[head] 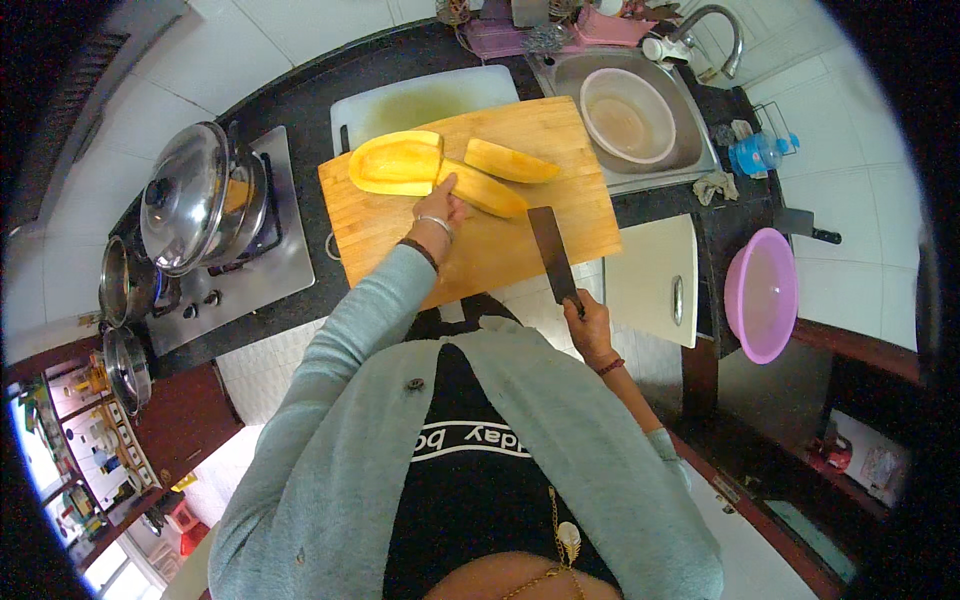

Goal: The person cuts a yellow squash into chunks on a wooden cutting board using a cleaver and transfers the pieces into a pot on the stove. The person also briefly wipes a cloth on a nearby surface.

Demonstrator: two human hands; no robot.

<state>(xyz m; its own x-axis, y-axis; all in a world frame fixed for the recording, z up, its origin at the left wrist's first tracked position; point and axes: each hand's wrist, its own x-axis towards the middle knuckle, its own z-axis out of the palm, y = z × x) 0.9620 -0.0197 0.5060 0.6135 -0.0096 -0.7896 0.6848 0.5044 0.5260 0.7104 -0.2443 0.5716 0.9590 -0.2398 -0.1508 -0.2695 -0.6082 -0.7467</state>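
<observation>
My left hand (441, 208) rests with its fingers on a long yellow-orange piece of squash or similar produce (487, 193), which lies on a wooden cutting board (480, 262). A hollowed half piece (397, 161) touches it at the left, its scooped cavity facing up. Another cut wedge (511, 160) lies apart from it, farther back. My right hand (589, 322) grips the handle of a cleaver (553, 251), whose dark blade reaches over the board's right part, its tip near the end of the held piece.
Behind the board lies a wet white cutting board (480, 82). A lidded steel pot (187, 199) stands on the gas stove (289, 262) at left. A bowl (628, 116) sits in the sink (694, 146). At right are a pink basin (761, 296) and a second cleaver (795, 222).
</observation>
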